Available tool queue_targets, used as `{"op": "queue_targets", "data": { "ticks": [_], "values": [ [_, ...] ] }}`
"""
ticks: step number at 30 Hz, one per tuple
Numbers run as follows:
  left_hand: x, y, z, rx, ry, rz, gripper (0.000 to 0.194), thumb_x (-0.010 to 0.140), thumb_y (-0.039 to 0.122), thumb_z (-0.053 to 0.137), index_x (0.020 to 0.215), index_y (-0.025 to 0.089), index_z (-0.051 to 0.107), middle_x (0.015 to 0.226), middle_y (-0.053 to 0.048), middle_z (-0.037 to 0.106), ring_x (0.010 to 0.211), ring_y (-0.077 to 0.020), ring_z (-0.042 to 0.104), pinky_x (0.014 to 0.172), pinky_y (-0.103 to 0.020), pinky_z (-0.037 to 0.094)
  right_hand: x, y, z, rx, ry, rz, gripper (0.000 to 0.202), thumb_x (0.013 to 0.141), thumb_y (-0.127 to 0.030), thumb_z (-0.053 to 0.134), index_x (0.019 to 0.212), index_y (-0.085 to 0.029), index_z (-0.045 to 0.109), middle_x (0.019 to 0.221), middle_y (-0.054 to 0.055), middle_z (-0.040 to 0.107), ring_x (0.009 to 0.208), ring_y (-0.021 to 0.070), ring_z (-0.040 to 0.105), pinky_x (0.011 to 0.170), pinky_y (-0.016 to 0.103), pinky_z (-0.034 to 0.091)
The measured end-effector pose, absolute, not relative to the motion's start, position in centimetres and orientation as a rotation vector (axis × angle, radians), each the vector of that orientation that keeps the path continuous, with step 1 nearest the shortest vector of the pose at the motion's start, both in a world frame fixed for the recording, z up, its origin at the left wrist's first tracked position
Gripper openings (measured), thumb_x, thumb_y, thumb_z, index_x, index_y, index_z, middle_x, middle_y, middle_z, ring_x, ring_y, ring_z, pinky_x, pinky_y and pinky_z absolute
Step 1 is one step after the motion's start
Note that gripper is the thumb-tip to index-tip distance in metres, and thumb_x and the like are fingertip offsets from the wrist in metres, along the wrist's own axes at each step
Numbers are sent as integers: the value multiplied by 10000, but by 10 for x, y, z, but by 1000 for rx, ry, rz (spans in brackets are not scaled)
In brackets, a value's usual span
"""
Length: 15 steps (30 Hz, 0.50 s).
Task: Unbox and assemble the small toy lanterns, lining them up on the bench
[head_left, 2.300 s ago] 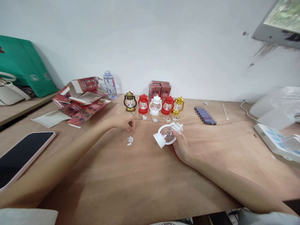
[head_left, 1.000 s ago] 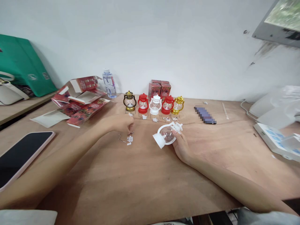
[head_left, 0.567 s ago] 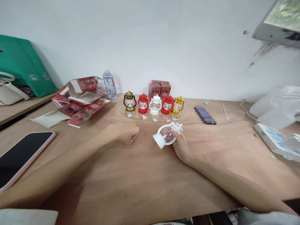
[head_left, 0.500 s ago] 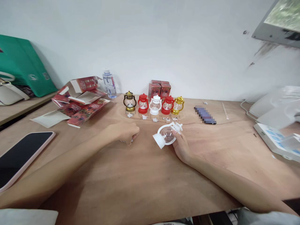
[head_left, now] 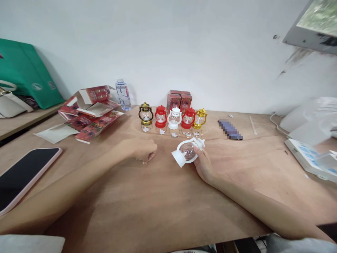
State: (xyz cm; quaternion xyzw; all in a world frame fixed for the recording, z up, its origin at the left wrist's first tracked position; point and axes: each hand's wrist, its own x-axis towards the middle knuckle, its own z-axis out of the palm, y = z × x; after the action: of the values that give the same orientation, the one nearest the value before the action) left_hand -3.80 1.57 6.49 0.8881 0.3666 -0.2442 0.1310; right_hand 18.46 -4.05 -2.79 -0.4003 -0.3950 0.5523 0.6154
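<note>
White lantern (head_left: pixel 187 151), one, with clear globe and white loop handle: held in the right hand (head_left: pixel 204 164), thumb against its top section, remaining fingers mostly hidden. Tilted, base low and to the left of those fingers, cap beside the thumb. Contact between base and desk (head_left: pixel 171 203): cannot be told.

Left hand (head_left: pixel 142 149): fingers curled downward, tips at or near the desk surface, apart from the held lantern. Whether they grip anything cannot be told.

Small pale part (head_left: pixel 139 160): just below the left fingers, largely covered by the hand.

Small loose parts (head_left: pixel 162 132), five groups: flat on the desk, beyond the fingers of both hands.

Lanterns, standing, one row, just past those parts. Left to right: dark bronze lantern (head_left: pixel 145 115); red lantern (head_left: pixel 160 117); second white lantern (head_left: pixel 174 119); second red lantern (head_left: pixel 187 118); gold lantern (head_left: pixel 200 119).

Red printed boxes (head_left: pixel 179 100), clustered: behind the row, farther from the fingers.

Clear bottle (head_left: pixel 123 95), upright: beyond and left of the left fingers. Opened red cartons (head_left: pixel 97 123), heaped: nearer, also left. Phone with pink edge (head_left: pixel 28 174): well left of the left fingers.

Dark flat item (head_left: pixel 230 130), pixelated: beyond and right of the right fingers. White tray (head_left: pixel 306 154), blue-marked: far right.
</note>
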Motion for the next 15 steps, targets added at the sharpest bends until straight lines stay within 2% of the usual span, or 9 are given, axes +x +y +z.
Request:
{"op": "queue_targets", "data": {
  "ticks": [8,12,15],
  "values": [
    [-59,26,83,2553,1196,-614,167,701,127,553,769,169,701,758,-32,703,642,-138,565,550,-224,334,185,-41,-28,-898,-920,1287,285,722,-452,688,878,-215,672,915,17,702,871,209,626,806,332,483],
    [-58,29,80,2530,1219,-701,209,662,82,533,768,158,697,783,-38,707,683,-151,581,551,-223,336,185,-41,-26,-907,-950,1281,305,724,-480,676,856,-205,669,910,30,707,872,222,629,797,345,481],
    [-52,30,74,2566,1203,-694,277,630,71,534,836,168,691,802,-34,704,726,-159,588,561,-219,335,184,-41,-25,-902,-942,1277,295,721,-471,684,863,-212,667,898,23,709,842,210,632,775,332,479]
  ]
}}
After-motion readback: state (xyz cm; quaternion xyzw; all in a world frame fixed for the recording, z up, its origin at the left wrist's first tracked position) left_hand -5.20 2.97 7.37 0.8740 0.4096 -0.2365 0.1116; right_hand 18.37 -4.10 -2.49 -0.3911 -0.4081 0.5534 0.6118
